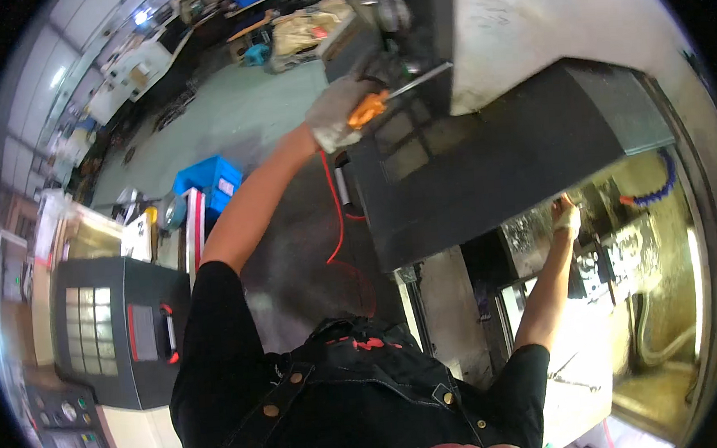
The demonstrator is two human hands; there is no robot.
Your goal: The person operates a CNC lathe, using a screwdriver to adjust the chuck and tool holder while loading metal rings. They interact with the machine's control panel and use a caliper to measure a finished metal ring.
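Your gloved left hand (334, 117) was raised beside the dark machine door (494, 166), fingers curled shut around an orange-handled tool (368, 109), its metal shaft slanting up and right toward the pale panel (519, 29). Your right hand (567, 216) was at the machine's lit interior, by the door's lower edge and left of a blue segmented hose (659, 191); whether its fingers were spread or pinching something, I could not tell. A red hose (337, 213) trailed below your left hand.
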